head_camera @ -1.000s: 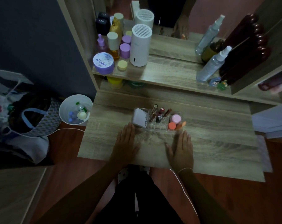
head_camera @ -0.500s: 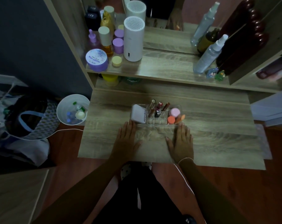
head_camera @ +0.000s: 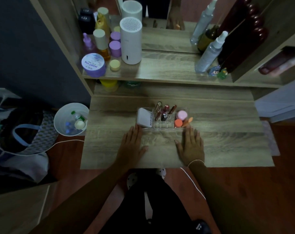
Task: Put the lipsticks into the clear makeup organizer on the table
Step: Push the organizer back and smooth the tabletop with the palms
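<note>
Wood-grain surface (head_camera: 219,146), dim room, reddish-brown floor (head_camera: 261,191) around it. Raised shelf (head_camera: 168,70) behind, mirror (head_camera: 160,12) above that.

Clear makeup organizer (head_camera: 162,125) sits mid-surface, toward the back. Lipsticks (head_camera: 165,111) stand upright in its centre slots; I count 4, maybe 5, they overlap. White compact (head_camera: 144,117) in the left compartment; pink jar (head_camera: 182,115), orange jar (head_camera: 178,123) and an orange stick-like item (head_camera: 188,122) in the right one.

Left hand (head_camera: 132,146) and right hand (head_camera: 191,146) lie flat, palms down, just in front of the organizer, fingers spread, holding nothing. Right fingertips (head_camera: 191,128) nearly at the organizer's front edge; can't tell if touching.

Open room: surface is bare left and right of the organizer and between the hands. Front edge sits right at the wrists.

Shelf, left cluster: white cylinder device (head_camera: 130,40), lilac tub (head_camera: 93,65), 2 purple-capped jars (head_camera: 115,48), small yellow jar (head_camera: 114,65), amber bottle (head_camera: 102,44). Right: 1 clear spray bottle (head_camera: 209,53), 2 small figurines (head_camera: 217,72).

Off the left edge, on the floor: white bin (head_camera: 59,120) with bottles inside, then a bag (head_camera: 25,132).
</note>
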Tool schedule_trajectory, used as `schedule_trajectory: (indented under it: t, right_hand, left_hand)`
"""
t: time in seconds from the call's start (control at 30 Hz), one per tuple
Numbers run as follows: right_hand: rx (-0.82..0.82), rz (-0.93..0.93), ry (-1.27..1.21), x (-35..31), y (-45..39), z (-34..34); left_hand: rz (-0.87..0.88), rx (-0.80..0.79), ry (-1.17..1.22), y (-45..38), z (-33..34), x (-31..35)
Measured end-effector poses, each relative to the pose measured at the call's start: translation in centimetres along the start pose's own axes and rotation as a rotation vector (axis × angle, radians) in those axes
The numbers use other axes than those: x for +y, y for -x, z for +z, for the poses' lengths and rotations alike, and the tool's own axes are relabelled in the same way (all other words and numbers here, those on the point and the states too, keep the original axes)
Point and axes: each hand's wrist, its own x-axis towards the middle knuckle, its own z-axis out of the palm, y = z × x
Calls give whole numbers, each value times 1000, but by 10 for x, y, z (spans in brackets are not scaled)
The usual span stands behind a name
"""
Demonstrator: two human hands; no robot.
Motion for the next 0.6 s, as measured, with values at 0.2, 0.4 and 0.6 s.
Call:
schedule_trajectory:
  t: [0.2,0.4,0.6]
  right_hand:
    - [1,43,-34,16,-1,-3]
    - [-13,51,-58,48,-10,-10]
    - [-6,20,-32,97,-28,-21]
  left_hand:
    - [12,-30,-21,-13,0,17]
    - [22,-38,-51,-33,5,49]
    - [5,-14,-11,-51,13,97]
